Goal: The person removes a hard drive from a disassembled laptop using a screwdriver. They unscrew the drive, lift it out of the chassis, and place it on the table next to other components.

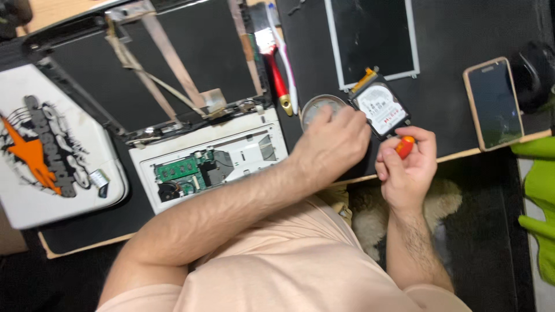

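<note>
Hard drive (381, 108) just beyond left hand (330, 144), touching fingertips.

Two bare forearms reach forward from a torso seen from above. The left arm crosses diagonally toward the right, its wrist straight, the left hand (330, 143) palm down with fingers curled and fingertips pressed downward. The right forearm rises straight up beside it; the right hand (407, 164) is a loose fist, thumb tucked against the bent fingers.
</note>
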